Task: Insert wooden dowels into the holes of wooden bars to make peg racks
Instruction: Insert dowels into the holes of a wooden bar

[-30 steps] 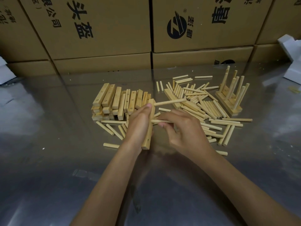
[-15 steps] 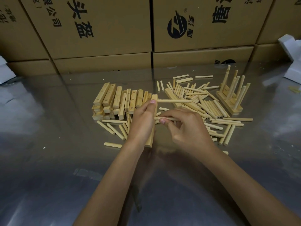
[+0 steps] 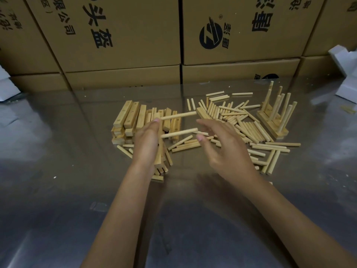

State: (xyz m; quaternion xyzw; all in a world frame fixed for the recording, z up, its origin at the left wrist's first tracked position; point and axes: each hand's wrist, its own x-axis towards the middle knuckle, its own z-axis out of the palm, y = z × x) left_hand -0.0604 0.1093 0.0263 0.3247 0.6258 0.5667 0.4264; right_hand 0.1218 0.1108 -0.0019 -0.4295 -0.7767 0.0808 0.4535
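Note:
My left hand [image 3: 147,141] grips a wooden bar [image 3: 160,154] held on edge above the table. Two dowels stick out of the bar to the right: an upper dowel [image 3: 178,115] and a lower dowel [image 3: 179,132]. My right hand [image 3: 224,146] hovers just right of them with its fingers spread, holding nothing. A stack of drilled bars [image 3: 133,120] lies behind my left hand. Loose dowels [image 3: 249,130] are strewn to the right. Finished peg racks [image 3: 276,113] stand at the far right with their pegs pointing up.
The table top [image 3: 58,171] is a shiny reflective sheet. Cardboard boxes [image 3: 119,41] form a wall along the back edge. White foam pieces [image 3: 347,74] sit at the back right, and another white piece [image 3: 5,84] at the far left.
My right hand has let go of the lower dowel, which now sticks out of the bar, and has drawn back to the right with fingers spread. My left hand still holds the bar.

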